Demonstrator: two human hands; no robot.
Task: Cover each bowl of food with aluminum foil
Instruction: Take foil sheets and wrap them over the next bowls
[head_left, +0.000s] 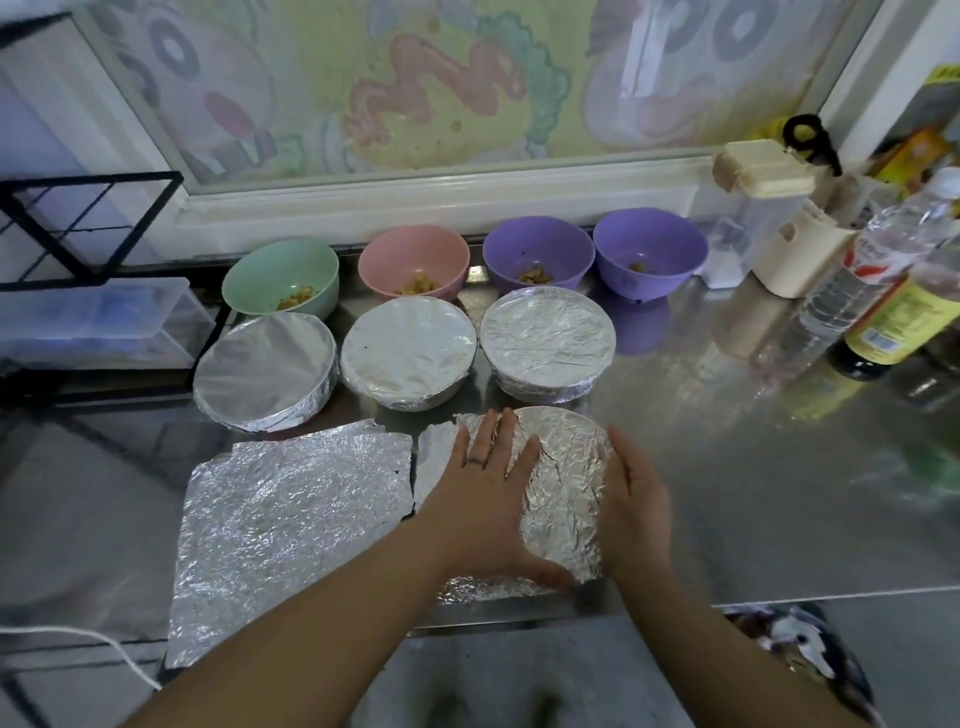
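Head cam: steel counter (753, 467) w/ 8 bowls.

Near front edge, about centre, sits the bowl being wrapped (566, 467), crinkled foil over its top. A loose flap sticks out flat on its left side. Left hand (483, 483) lies flat on the foil, fingers straight & spread, thumb along the near rim, gripping nothing. A dark ring (477, 460) is on one finger. Right hand (636, 493) presses against the bowl's right side w/ straight fingers, palm to the rim, also not curled round anything.

Just left of that bowl a spare foil sheet (296, 530) lies flat, its near corner hanging over the front edge.

Mid row has 3 bowls already covered: left one (265, 371), middle one (408, 351), right one (545, 345), close together, foil tucked round the rims.

Back row along the far edge has 4 uncovered bowls, each w/ a bit of brownish food: green bowl (283, 275), pink bowl (413, 260), purple bowl (537, 252), 2nd purple bowl (649, 249).

At the far right corner are a clear container w/ cream lid (753, 208) and a cream holder (800, 254) w/ black-handled scissors (810, 135). There's also a clear bottle w/ red/white label (878, 260) and a dark bottle w/ yellow label (904, 317). Print on both labels is too blurred to read, so no brand can be made out.

At the left edge are a black wire rack (78, 223) and a clear plastic box (93, 322). Behind the counter, the window (415, 78) shows pastel cartoon shapes w/ no legible writing.
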